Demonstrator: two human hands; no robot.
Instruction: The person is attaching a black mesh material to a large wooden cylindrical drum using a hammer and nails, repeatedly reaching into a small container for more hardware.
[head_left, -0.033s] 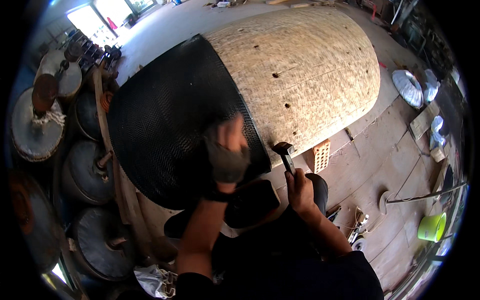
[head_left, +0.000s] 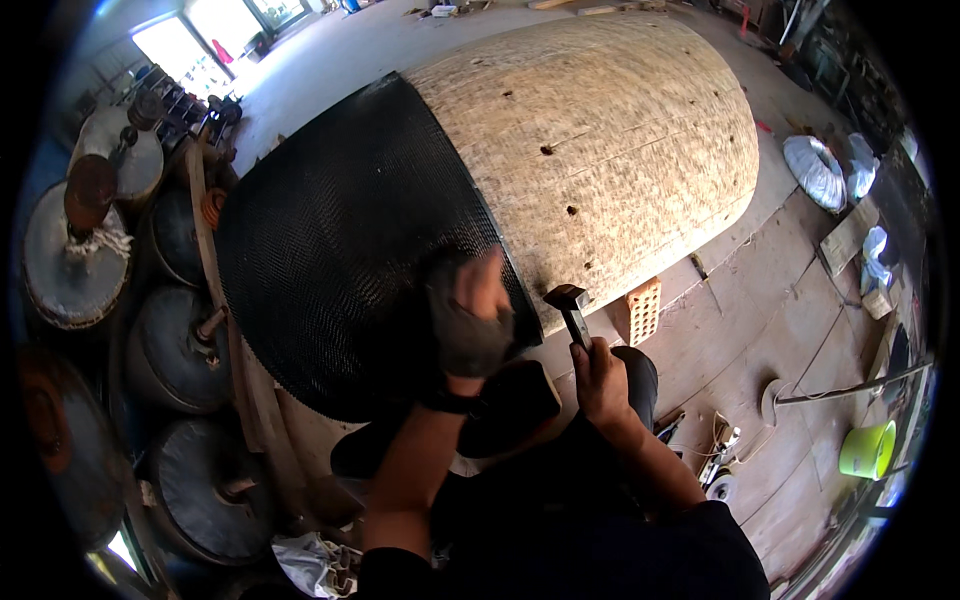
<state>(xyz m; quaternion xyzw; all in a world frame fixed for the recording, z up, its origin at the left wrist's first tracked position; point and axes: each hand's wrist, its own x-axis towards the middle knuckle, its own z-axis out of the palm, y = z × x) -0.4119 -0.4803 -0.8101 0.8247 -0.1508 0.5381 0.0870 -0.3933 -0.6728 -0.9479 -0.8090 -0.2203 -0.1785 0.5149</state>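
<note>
A large pale wooden drum (head_left: 600, 130) with small dark holes lies on its side in front of me. Black textured sheeting (head_left: 330, 220) wraps its left part, ending in a straight edge around the drum. My left hand (head_left: 473, 325), in a dark fingerless glove, lies over the sheeting near that edge; its fingers are stretched out and slightly blurred. In my right hand (head_left: 603, 385) is a hammer (head_left: 570, 300), gripped by its handle, the head beside the drum's lower side just right of the sheeting's edge.
A brick with holes (head_left: 644, 312) stands against the drum's near side. Dark round drums with shafts (head_left: 185, 350) crowd the left behind a wooden beam (head_left: 205, 235). At right are a green bucket (head_left: 867, 450), a white wrapped ring (head_left: 815, 173), and tools with cords (head_left: 718, 460).
My left hand has shifted a little to the right and toward me over the black sheeting. My right hand and the hammer have stayed in place.
</note>
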